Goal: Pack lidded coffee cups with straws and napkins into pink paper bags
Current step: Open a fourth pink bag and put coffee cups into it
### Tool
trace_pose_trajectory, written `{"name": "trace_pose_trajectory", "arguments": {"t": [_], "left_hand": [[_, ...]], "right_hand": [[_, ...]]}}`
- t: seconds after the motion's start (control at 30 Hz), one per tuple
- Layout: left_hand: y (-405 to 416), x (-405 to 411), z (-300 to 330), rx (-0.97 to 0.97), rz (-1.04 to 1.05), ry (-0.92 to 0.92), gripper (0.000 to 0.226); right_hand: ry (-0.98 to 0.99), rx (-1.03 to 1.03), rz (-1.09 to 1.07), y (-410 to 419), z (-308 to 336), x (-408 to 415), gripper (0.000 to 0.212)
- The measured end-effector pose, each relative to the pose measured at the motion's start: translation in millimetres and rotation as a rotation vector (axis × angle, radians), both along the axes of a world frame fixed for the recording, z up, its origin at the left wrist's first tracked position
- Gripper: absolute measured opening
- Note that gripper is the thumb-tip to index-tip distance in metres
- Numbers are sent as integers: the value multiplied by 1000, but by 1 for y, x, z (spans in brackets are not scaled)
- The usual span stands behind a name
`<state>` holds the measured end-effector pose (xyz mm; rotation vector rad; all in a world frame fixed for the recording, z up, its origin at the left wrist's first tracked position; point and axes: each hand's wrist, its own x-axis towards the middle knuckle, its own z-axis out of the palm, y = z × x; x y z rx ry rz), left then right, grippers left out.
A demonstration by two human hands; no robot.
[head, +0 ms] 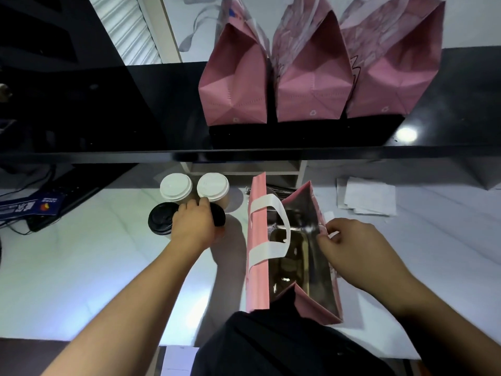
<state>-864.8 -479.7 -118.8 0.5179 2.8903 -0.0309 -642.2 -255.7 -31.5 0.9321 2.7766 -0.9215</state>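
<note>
Left hand (193, 222) curled over black-lidded cup (217, 214) among four cups left of open bag (257, 267), right hand (349, 244) pinching bag's far rim; advisable to lift cup upright, keep mouth spread, lower straight onto bag floor.

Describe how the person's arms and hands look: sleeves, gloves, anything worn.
Both forearms are bare up to the frame's edge, with no sleeves in view. The left hand and right hand wear no gloves; no rings, watch or bracelet are visible. A dark garment covers the torso.
</note>
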Motion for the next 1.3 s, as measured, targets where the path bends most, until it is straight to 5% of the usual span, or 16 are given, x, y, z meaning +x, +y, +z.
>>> {"name": "trace_pose_trajectory", "arguments": {"t": [0.23, 0.37, 0.47, 0.57, 0.87, 1.3], "left_hand": [[-14, 44, 110, 301, 61, 4, 74], [-5, 76, 189, 616, -140, 253, 83], [15, 97, 218, 728, -318, 115, 85], [44, 106, 213, 539, -453, -44, 91], [108, 95, 132, 66, -624, -283, 64], [129, 83, 39, 40, -626, -248, 81]], "right_hand": [[-13, -28, 13, 1, 1, -1, 21], [-17, -23, 35, 0, 3, -3, 19], [-24, -5, 55, 1, 3, -5, 20], [-44, -34, 89, 3, 3, -3, 13], [-60, 2, 85, 13, 8, 7, 20], [-52, 6, 50, 16, 3, 10, 23]]}}
